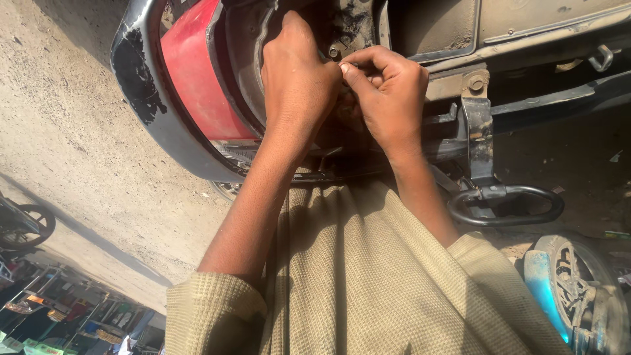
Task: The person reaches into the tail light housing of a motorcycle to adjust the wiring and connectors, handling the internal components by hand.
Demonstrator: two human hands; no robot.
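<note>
The rear of a motorcycle fills the top of the view, with a red tail lamp set in a scuffed grey mudguard. My left hand reaches into the dirty recess beside the lamp, and its fingertips are hidden inside. My right hand presses against it from the right, thumb and forefinger pinched together near a small bolt. Nothing shows between those fingertips. Both forearms come out of tan ribbed sleeves.
A rusty bracket with a bolt hangs right of my hands, with a black metal loop below it. A wheel with a blue part lies at the lower right. Sandy ground spreads left, with another bike's wheel.
</note>
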